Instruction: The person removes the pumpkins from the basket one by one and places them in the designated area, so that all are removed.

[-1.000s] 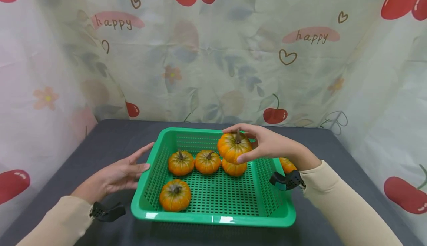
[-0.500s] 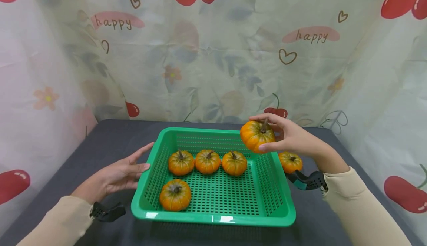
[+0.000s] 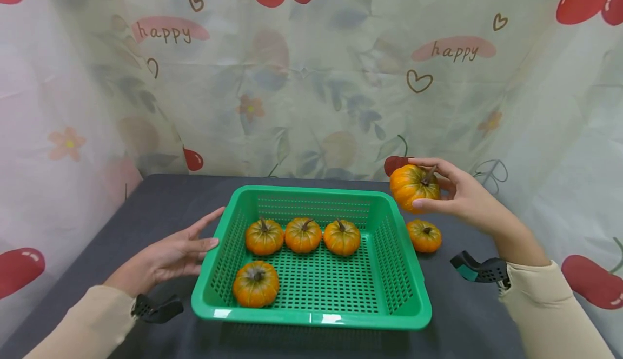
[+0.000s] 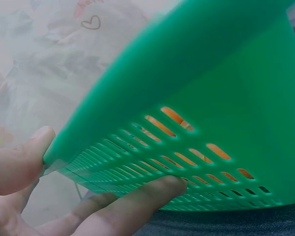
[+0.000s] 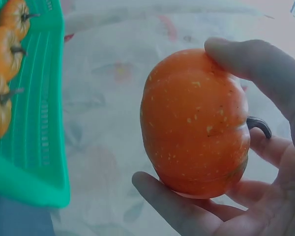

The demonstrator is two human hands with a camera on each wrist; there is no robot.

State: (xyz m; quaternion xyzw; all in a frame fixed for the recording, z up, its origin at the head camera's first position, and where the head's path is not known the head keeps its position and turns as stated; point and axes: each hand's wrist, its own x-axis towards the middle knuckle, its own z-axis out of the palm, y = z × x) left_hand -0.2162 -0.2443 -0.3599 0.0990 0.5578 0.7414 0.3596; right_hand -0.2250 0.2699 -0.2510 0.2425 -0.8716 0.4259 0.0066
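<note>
My right hand (image 3: pixel 459 194) grips a small orange pumpkin (image 3: pixel 409 188) between thumb and fingers, held up beyond the basket's back right corner. In the right wrist view the pumpkin (image 5: pixel 194 123) shows its speckled side, its dark stem toward the palm. Another small pumpkin (image 3: pixel 424 236) sits on the table below, just right of the basket. My left hand (image 3: pixel 167 256) rests its extended fingers against the left side of the green basket (image 3: pixel 311 320). In the left wrist view, fingertips (image 4: pixel 172 186) lie at the slotted outer wall.
Inside the basket, three pumpkins, the middle one (image 3: pixel 303 235) among them, stand in a row toward the back. One more pumpkin (image 3: pixel 256 284) sits at the front left. Dark cloth (image 3: pixel 160 207) covers the table. A printed curtain (image 3: pixel 311 105) encloses the back and sides.
My right hand has carried the pumpkin from over the basket to the right, past its rim. The pumpkin on the table has come into full view. The left hand has stayed still.
</note>
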